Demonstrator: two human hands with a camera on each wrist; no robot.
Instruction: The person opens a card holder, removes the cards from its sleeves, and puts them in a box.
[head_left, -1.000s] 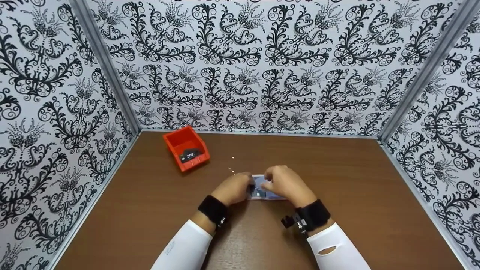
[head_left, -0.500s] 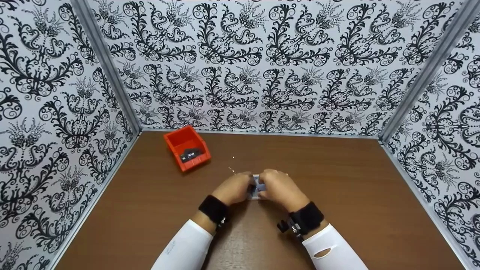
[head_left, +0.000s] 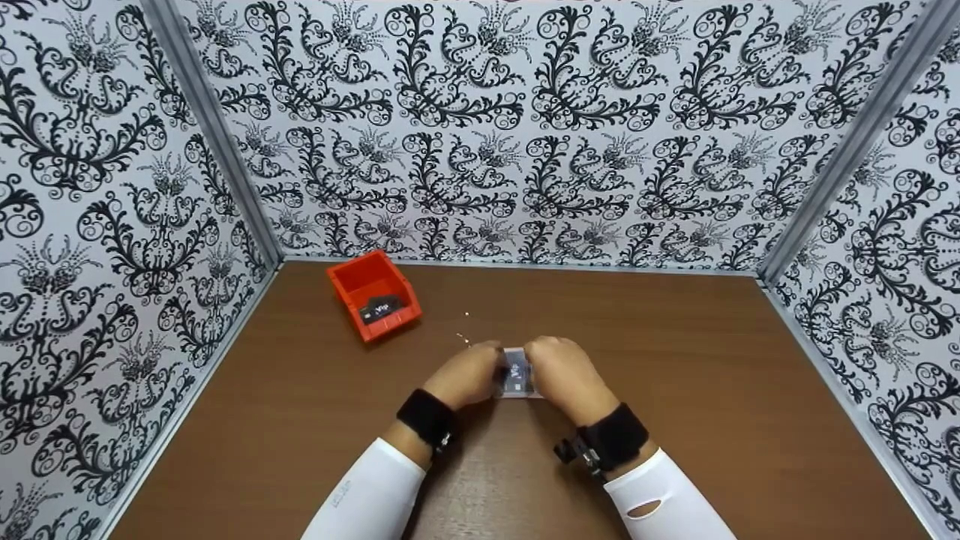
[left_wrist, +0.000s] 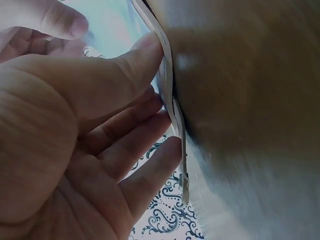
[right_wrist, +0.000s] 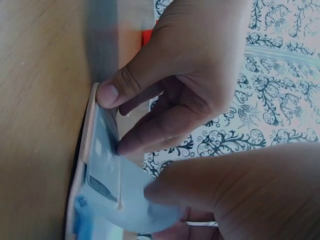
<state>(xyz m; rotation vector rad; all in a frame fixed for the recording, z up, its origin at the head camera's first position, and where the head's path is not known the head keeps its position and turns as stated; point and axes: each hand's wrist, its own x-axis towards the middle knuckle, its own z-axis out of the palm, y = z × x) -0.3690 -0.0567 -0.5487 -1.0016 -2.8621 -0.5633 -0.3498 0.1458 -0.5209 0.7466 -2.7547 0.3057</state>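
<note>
A card holder point(right_wrist: 87, 134) with a pale pinkish cover and clear plastic sleeves lies opened low over the table. Inside one of its sleeves shows a dark card point(head_left: 516, 375) with light lettering. My left hand point(head_left: 469, 373) grips the holder's left end, thumb on the near edge and fingers behind it. From the other side my right hand point(head_left: 562, 376) pinches a clear plastic sleeve point(right_wrist: 135, 192), which bends up from the cover in the right wrist view. Part of the holder is hidden behind both hands in the head view.
An orange-red bin point(head_left: 373, 296) holding dark cards point(head_left: 381, 309) stands at the back left of the brown table point(head_left: 675, 360). Small light specks point(head_left: 463, 337) show on the tabletop, possibly a thin chain. Patterned walls point(head_left: 480, 150) enclose the back and sides.
My right hand has shifted left toward my left hand and then slightly back to the right with a sleeve. The dark card now shows between the hands. My left hand stays put.
</note>
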